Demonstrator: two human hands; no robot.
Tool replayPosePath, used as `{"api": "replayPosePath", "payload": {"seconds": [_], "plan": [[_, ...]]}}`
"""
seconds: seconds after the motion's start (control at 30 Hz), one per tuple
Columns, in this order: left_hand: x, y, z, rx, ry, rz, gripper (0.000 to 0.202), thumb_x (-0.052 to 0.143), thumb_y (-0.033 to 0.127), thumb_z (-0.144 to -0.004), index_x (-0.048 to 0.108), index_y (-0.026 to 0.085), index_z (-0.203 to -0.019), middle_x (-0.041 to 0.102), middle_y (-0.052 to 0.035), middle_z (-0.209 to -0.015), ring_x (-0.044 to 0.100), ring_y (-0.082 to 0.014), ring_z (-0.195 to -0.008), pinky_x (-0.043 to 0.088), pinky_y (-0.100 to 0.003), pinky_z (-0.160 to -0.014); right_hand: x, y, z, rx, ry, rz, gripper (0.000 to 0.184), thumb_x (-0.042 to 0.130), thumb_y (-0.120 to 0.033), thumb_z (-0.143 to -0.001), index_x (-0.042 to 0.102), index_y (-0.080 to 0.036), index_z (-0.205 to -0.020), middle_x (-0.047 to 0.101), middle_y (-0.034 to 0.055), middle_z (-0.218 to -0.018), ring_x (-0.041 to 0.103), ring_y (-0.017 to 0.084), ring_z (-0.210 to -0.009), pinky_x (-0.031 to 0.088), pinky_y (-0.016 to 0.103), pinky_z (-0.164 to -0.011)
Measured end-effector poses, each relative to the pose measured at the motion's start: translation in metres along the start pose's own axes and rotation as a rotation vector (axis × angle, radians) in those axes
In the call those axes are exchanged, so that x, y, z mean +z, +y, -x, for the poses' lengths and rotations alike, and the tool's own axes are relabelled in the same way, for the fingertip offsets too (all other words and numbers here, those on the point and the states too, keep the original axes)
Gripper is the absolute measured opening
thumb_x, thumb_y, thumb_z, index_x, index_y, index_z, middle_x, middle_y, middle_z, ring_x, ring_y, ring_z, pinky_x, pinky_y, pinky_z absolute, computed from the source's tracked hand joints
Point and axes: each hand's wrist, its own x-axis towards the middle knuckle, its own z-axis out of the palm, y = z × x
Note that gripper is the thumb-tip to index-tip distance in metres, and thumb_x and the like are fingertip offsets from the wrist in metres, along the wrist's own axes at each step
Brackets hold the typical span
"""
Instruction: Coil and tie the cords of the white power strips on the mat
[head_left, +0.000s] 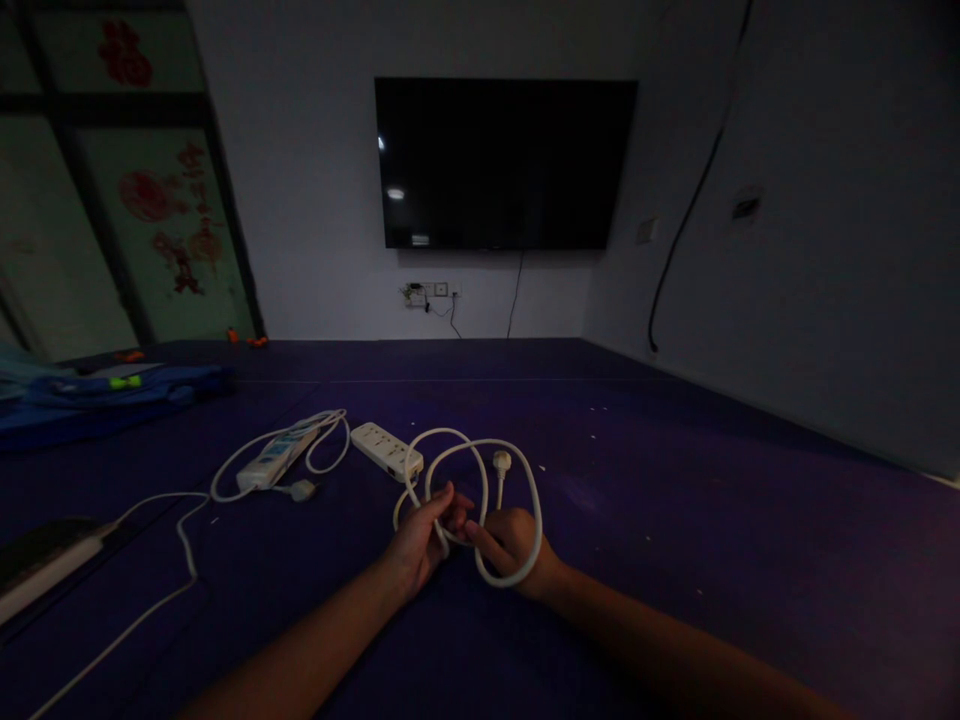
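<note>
A: Where is the white cord (536, 490) now?

B: It is between the two hands, raised in wide loops, in front of the power strip (386, 450). I think it belongs to this strip, which lies on the purple surface (637, 600).

A: How far has the work come?

B: Some loops are already formed, but they are loose and of unequal shape. No tie is visible around them. The plug (502, 462) stands free, just beyond the right hand (514, 550). So I would judge it as half done: the coil is not yet compact.

A: And the other power strip (274, 460)?

B: It lies to the left, its own cord looped loosely over and around it.

A: How are the hands placed?

B: They are close together; whether they touch, I cannot tell. The left hand (427, 530) is turned partly upward, thumb and fingers closed on the cord. The right one shows its back, fingers curled, apparently gripping the cord too, its thumb pointing toward the left.
</note>
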Motion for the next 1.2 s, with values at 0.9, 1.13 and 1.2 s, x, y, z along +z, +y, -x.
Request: {"api": "replayPosePath", "payload": {"seconds": [0.9,1.13,1.2], "plan": [[0.0017,-0.0006,0.0006,0.014,-0.004,0.007,0.030,0.067,0.038,-0.067,0.063,0.009,-0.063,0.048,0.0023,-0.047,0.046,-0.0068,-0.045,0.038,-0.020,-0.049,0.0015,0.0022,0.0006,-0.018,0.012,0.013,0.059,0.023,-0.050,-0.089,0.047,-0.014,-0.049,0.042,-0.0011,-0.045,0.037,0.006,-0.042,0.020,0.021,-0.043],[0.0003,-0.0012,-0.0004,-0.008,0.030,-0.002,0.028,0.068,0.037,-0.067,0.063,0.009,-0.064,0.049,0.0022,-0.047,0.047,-0.0070,-0.045,0.038,-0.021,-0.050,0.0008,0.0012,0.0002,-0.024,0.015,0.020,0.060,0.023,-0.050,-0.089,0.049,-0.014,-0.049,0.043,-0.0007,-0.045,0.037,0.006,-0.042,0.020,0.021,-0.043],[-0.0004,-0.0019,-0.0011,-0.007,0.041,-0.006,0.028,0.068,0.038,-0.067,0.063,0.010,-0.064,0.050,0.0019,-0.048,0.048,-0.0070,-0.045,0.038,-0.021,-0.050,0.0014,0.0018,0.0000,-0.029,0.016,0.027,0.061,0.022,-0.050,-0.089,0.049,-0.014,-0.049,0.042,-0.0007,-0.044,0.036,0.006,-0.041,0.019,0.022,-0.043]]}}
